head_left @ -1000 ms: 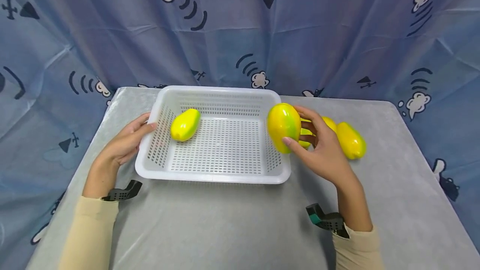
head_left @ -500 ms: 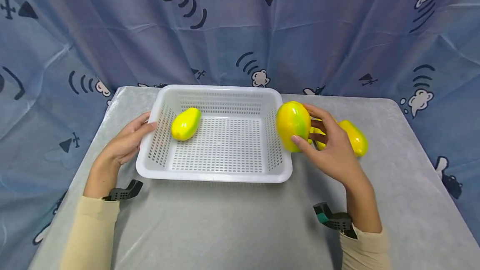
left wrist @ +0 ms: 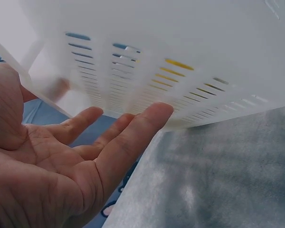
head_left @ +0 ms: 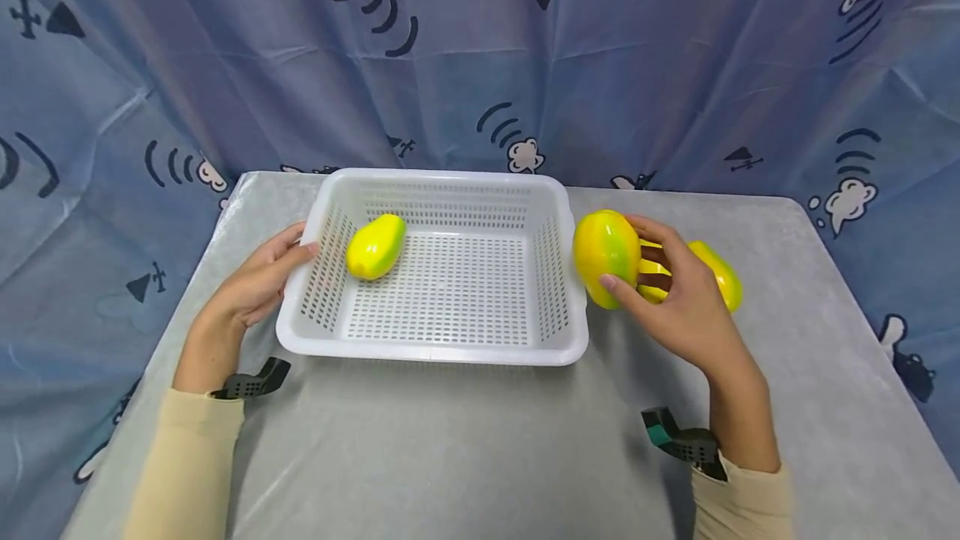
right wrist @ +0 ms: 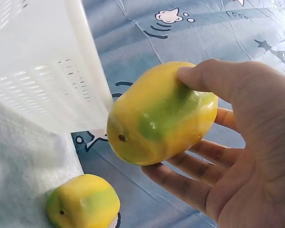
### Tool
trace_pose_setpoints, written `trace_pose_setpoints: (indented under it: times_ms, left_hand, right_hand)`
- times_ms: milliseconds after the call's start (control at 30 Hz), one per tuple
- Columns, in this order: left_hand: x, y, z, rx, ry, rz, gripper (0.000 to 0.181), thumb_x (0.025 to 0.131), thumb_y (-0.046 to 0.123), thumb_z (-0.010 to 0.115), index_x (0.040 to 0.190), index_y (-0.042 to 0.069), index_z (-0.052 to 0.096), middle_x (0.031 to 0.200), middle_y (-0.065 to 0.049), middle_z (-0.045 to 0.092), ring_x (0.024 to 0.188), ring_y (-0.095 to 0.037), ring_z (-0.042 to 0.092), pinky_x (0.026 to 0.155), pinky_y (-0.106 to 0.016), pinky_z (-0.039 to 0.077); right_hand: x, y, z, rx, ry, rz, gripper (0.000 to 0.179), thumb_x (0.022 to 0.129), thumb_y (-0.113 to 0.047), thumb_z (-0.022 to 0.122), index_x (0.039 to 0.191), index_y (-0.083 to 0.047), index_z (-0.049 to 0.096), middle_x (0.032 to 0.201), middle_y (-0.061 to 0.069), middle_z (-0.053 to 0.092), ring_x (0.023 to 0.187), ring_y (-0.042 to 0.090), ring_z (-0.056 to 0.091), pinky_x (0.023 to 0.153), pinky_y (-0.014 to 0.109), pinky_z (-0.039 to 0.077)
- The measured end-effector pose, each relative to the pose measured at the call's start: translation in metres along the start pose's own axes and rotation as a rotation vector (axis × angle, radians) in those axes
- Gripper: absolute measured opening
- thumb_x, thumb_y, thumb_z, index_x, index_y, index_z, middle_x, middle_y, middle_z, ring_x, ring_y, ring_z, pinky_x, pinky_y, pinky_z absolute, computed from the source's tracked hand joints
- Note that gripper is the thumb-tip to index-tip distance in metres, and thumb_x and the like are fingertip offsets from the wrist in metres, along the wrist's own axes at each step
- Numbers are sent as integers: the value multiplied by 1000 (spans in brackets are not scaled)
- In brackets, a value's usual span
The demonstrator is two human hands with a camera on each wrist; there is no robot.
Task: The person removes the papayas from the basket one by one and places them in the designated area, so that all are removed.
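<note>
Has moved toward 3 o'clock since a second ago: see the right hand (head_left: 678, 304) with a glossy, rounded yellow fruit with a green patch (head_left: 606, 259), then over the 3 o'clock rim of a white, rectangular, perforated plastic basket (head_left: 432, 353), now mostly outside that rim. Cannot tell whether touching it. Have right thumb and fingers clamped on the held fruit, gaps showing between the fingers, above a smooth grey tabletop (head_left: 465, 440). Find the left hand (head_left: 251, 286) as before at the basket's 9 o'clock end, gripping it, thumb over the rim, fingers slightly apart beneath the outer wall. See likewise unchanged a tapered yellow-green fruit (head_left: 376, 247) lying inside, toward 9 o'clock. Can see other glossy yellow fruits (head_left: 726, 277) at 3 o'clock from the basket, now more hidden behind the right hand; cannot count them.
</note>
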State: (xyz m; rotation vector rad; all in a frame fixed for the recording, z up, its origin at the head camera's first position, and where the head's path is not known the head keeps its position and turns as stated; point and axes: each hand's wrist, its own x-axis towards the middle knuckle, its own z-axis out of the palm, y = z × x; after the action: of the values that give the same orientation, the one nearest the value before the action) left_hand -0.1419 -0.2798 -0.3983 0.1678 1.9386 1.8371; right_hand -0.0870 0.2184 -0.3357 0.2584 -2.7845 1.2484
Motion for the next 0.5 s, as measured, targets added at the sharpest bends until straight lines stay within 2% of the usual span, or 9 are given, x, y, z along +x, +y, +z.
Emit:
trace_pose_setpoints:
  times_ms: [367, 500]
  left_hand:
    - [0, 1, 0, 0, -3, -1, 62, 109, 33, 41, 163, 18, 13, 152, -31, 35, 114, -21, 69, 86, -44, 60]
    - [2, 2, -2, 5, -7, 5, 61, 110, 32, 41, 162, 18, 14, 153, -31, 35, 114, -21, 68, 86, -45, 60]
  right_hand:
    - [2, 10, 0, 35, 17, 47, 74, 90, -25, 77, 152, -35, 39, 148, 0, 50, 124, 20, 58, 85, 2, 47]
    - [2, 9, 1, 45, 7, 47, 73, 90, -26, 77, 152, -35, 39, 148, 1, 51, 125, 21, 57, 86, 3, 47]
